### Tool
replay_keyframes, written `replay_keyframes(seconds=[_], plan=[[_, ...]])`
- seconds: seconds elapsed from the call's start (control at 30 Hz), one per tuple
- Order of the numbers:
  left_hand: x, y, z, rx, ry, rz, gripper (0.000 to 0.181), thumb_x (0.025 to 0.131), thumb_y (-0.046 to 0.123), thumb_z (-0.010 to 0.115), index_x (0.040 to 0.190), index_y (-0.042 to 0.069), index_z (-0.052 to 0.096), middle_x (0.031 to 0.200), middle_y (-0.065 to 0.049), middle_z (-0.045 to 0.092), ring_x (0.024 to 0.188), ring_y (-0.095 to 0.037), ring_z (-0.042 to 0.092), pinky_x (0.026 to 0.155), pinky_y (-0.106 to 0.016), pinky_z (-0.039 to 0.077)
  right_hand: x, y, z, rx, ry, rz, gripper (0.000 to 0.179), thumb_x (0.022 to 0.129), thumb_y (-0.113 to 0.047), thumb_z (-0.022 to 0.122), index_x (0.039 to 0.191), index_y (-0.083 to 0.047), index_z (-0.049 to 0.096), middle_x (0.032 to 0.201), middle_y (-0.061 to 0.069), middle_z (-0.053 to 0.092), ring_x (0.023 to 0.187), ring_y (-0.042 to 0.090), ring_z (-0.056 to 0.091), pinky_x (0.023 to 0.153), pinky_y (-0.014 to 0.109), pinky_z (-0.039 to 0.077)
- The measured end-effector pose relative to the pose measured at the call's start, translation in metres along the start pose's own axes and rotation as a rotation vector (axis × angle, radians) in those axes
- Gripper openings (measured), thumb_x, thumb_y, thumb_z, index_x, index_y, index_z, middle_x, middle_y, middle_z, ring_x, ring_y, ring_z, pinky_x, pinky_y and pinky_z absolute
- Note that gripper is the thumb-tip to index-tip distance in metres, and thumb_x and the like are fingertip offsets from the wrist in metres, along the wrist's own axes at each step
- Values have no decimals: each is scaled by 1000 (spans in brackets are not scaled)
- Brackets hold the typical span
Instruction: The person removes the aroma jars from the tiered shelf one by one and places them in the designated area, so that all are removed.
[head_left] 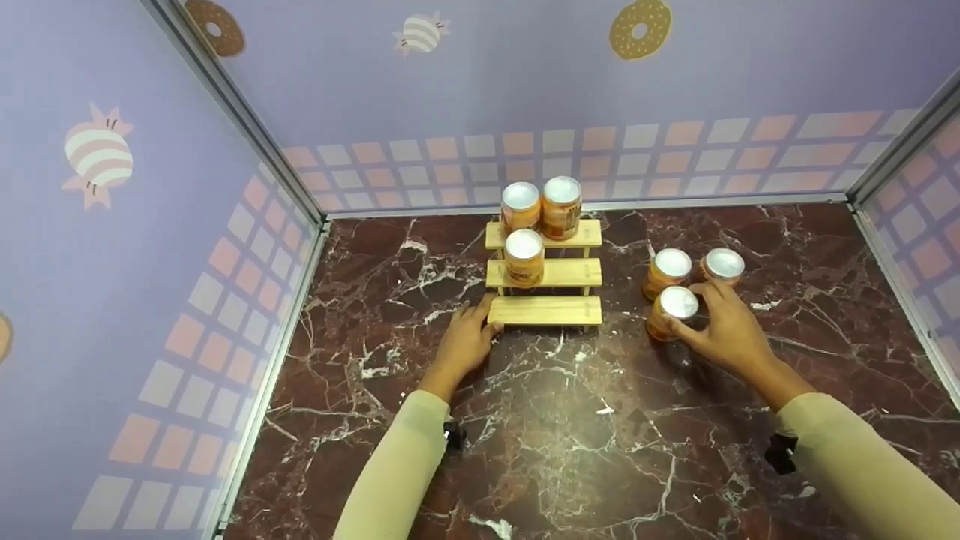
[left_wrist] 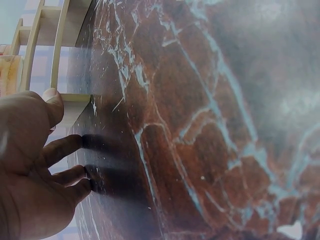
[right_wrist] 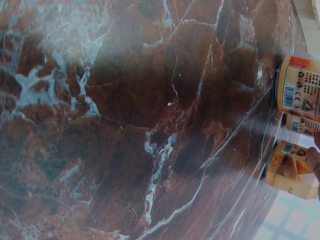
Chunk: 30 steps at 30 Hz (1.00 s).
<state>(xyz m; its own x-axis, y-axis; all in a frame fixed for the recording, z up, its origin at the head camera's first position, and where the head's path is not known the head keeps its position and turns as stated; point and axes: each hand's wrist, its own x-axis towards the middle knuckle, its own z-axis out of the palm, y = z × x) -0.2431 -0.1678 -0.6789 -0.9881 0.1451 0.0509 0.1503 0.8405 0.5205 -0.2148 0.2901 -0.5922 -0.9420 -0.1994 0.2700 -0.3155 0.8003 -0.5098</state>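
My right hand (head_left: 729,330) grips the nearest of three orange cans with white tops, the near can (head_left: 677,309), thumb at its front and fingers at its far right side. Just behind it stand a rear left can (head_left: 670,270) and a rear right can (head_left: 724,264). At the far right of the right wrist view, the cans (right_wrist: 300,85) show barcodes, with fingertips (right_wrist: 313,157) overlapping one. My left hand (head_left: 465,341) pinches the left end of the wooden three-step rack (head_left: 551,310), thumb at its lowest step.
Two cans (head_left: 561,206) stand side by side on the rack's top step, and one can (head_left: 524,259) on the left of the middle step. The dark red marbled table (head_left: 570,420) is bounded by patterned panels (head_left: 465,97) at the back and sides.
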Motion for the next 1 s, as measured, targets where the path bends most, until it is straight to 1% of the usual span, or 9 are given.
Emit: replay_keyframes(seconds=[0.13, 0.4, 0.57, 0.67, 0.87, 0.93, 1.0], plan=[[0, 0, -1, -18, 2, -1, 69, 109, 42, 67, 170, 19, 45, 153, -26, 65, 159, -52, 43, 130, -67, 41, 0, 0, 0, -1, -7, 4, 60, 93, -29, 88, 132, 8, 61, 138, 31, 61, 125, 56, 63, 104, 76, 52], [0, 1, -1, -45, 23, 11, 64, 108, 34, 72, 166, 21, 50, 148, -24, 70, 155, -55, 47, 129, -68, 41, -1, -1, -1, -6, -9, -3, 62, 94, -32, 89, 133, 7, 62, 136, 30, 62, 126, 54, 61, 101, 75, 52], [0, 0, -1, -33, 11, 1, 65, 108, 36, 71, 168, 22, 48, 150, -23, 69, 157, -53, 47, 130, -67, 41, 1, -3, -3, 8, 8, -20, 60, 93, -29, 90, 132, 7, 62, 138, 32, 61, 129, 55, 61, 104, 76, 52], [1, 0, -1, -29, 5, -6, 66, 109, 37, 70, 169, 22, 47, 151, -22, 68, 157, -53, 47, 130, -67, 41, 5, -5, -6, 10, 31, -32, 59, 94, -29, 89, 133, 6, 63, 134, 28, 61, 123, 52, 63, 101, 72, 54], [1, 1, -1, -26, 5, -3, 67, 109, 37, 70, 170, 21, 46, 152, -23, 68, 157, -53, 46, 131, -66, 40, 13, -11, -12, -21, 117, -96, 57, 92, -29, 89, 130, 6, 64, 122, 24, 61, 103, 40, 61, 86, 60, 58], [1, 1, -1, -27, 6, -1, 67, 109, 36, 70, 169, 21, 46, 152, -23, 68, 157, -53, 46, 131, -66, 40, 16, -13, -13, -33, 146, -117, 57, 91, -28, 90, 129, 6, 64, 120, 24, 61, 100, 39, 60, 82, 58, 58], [1, 2, -1, -30, 7, -1, 67, 109, 36, 70, 169, 21, 47, 152, -23, 68, 157, -53, 46, 131, -66, 40, 19, -16, -14, -45, 167, -137, 58, 90, -29, 90, 130, 6, 64, 119, 23, 61, 100, 39, 60, 81, 60, 59]])
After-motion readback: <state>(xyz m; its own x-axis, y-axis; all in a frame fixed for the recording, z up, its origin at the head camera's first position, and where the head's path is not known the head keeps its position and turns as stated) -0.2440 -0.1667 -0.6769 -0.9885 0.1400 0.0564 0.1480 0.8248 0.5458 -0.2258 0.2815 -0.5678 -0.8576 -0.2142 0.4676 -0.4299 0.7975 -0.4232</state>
